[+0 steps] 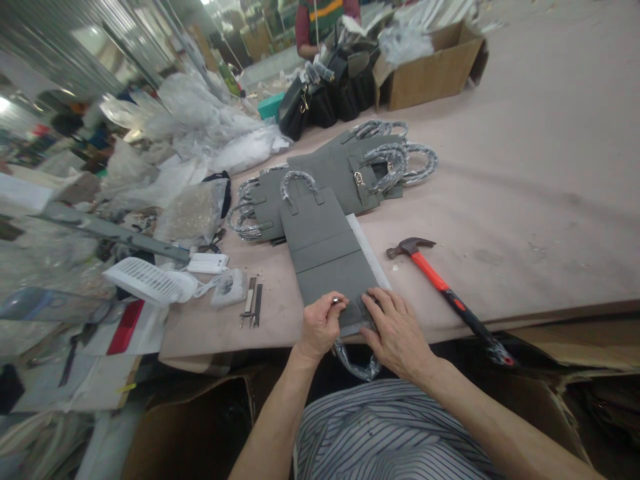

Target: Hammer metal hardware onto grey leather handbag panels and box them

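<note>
A flat grey bag panel [325, 243] with plastic-wrapped handles lies in front of me, reaching the table's near edge. My left hand [320, 325] is closed in a fist above its near end, around a metal rod [335, 301] of which only the shiny tip shows. My right hand [397, 330] rests on the panel's near right corner, fingers extended and slightly apart. Below the hands, a wrapped handle [357, 365] hangs over the edge. A pale board [369, 250] shows under the panel's right side. To the right lies a claw hammer [440, 285].
More grey bag pieces [335, 167] are stacked beyond the panel. Slim metal tools [253, 303] and a white fan [145, 280] lie at left, near heaped clear plastic [195, 120]. Black bags [325, 100] and a carton [435, 73] stand behind; a person [325, 23] is beyond.
</note>
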Motion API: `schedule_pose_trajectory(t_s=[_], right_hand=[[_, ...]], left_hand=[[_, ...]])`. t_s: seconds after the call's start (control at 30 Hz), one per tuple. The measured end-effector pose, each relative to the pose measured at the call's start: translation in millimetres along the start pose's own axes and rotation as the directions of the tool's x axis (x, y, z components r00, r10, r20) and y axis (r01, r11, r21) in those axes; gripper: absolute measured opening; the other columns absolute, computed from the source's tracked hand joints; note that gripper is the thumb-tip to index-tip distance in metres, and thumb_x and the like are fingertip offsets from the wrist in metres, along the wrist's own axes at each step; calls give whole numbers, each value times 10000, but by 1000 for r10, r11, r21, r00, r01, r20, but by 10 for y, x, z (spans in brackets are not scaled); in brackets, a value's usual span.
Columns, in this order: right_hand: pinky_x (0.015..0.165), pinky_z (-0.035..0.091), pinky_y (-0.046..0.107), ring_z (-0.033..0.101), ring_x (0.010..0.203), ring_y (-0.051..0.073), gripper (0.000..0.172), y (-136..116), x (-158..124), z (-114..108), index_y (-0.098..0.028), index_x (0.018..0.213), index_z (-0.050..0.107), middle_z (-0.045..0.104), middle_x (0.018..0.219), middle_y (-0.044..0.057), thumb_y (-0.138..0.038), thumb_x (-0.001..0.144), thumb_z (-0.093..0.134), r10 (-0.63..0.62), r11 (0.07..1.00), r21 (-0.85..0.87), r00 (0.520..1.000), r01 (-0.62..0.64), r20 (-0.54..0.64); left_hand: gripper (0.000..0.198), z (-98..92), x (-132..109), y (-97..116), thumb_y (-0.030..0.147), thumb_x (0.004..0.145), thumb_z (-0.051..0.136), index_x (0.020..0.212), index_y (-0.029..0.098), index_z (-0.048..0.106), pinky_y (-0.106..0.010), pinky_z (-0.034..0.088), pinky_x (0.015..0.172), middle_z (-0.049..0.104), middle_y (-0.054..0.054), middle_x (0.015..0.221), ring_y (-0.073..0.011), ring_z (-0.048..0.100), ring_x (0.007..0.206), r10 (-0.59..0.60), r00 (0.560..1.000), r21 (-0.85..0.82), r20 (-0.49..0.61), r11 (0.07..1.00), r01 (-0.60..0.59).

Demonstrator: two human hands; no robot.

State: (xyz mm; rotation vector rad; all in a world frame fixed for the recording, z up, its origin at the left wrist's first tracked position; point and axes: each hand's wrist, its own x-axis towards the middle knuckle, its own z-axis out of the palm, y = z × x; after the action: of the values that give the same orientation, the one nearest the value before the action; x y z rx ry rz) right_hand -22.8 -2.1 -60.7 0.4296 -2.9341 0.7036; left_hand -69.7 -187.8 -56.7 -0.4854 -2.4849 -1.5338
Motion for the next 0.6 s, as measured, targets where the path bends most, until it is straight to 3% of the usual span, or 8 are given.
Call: schedule_pose_trajectory(t_s=[0.13, 0.23, 0.37, 0.43, 0.47, 0.53, 0.6], right_hand=[[1028, 461, 487, 521, 1226, 326, 441, 235, 64, -127, -126, 1337, 541, 561, 1342, 192, -348, 958, 511, 8, 992, 129, 995, 5, -101], [1004, 463, 486, 544, 1181, 345, 421, 546, 101, -297, -95, 1284, 557, 583, 1278, 217, -352, 957, 490, 89, 996, -7, 973, -93, -211], [811, 485, 458, 596, 970, 352, 350, 918, 68, -494, -79, 1148, 611, 625, 1107, 237, -318, 922, 492, 282, 910, -293, 956, -292, -76], [697, 455, 411, 591, 822, 311, 275, 1020, 52, -540, -102, 1031, 621, 626, 960, 203, -303, 919, 469, 396, 874, -309, 918, -374, 7], [650, 432, 383, 573, 751, 279, 223, 1048, 56, -552, -125, 964, 611, 612, 877, 166, -291, 904, 474, 455, 866, -248, 890, -434, 34], [566, 380, 324, 507, 630, 210, 94, 1059, 89, -563, -184, 845, 561, 553, 726, 72, -270, 842, 523, 581, 802, 67, 801, -594, 141], [507, 360, 283, 451, 548, 164, 78, 1006, 146, -578, -224, 766, 498, 484, 629, 2, -274, 775, 557, 599, 604, 403, 725, -688, 341]], left_hand=[[143, 39, -40, -30, 209, 928, 570, 913, 215, 713, -266, 582, 732, 770, -40, 836, -168, 727, 751, -21, 999, -11, -39, 1000, 20], [158, 63, -103, -68, 217, 943, 557, 936, 217, 715, -270, 580, 742, 770, -53, 856, -173, 725, 770, 5, 1000, 12, -18, 1000, -5], [189, 96, -170, -114, 229, 966, 522, 973, 220, 711, -292, 579, 767, 766, -74, 891, -189, 726, 806, 34, 999, 54, 1, 998, -34], [193, 114, -167, -119, 239, 969, 519, 967, 222, 711, -295, 575, 761, 760, -73, 880, -191, 720, 794, 31, 1000, 54, -3, 998, -31], [193, 124, -157, -117, 241, 969, 518, 965, 222, 710, -294, 571, 755, 756, -70, 869, -190, 716, 785, 28, 1000, 54, 1, 998, -28], [191, 139, -130, -109, 239, 966, 517, 958, 220, 706, -291, 563, 744, 749, -66, 852, -189, 708, 773, 19, 1000, 51, 14, 998, -20], [188, 148, -109, -100, 235, 962, 515, 953, 219, 702, -288, 560, 738, 746, -62, 843, -187, 702, 768, 2, 1000, 34, 10, 999, -2]])
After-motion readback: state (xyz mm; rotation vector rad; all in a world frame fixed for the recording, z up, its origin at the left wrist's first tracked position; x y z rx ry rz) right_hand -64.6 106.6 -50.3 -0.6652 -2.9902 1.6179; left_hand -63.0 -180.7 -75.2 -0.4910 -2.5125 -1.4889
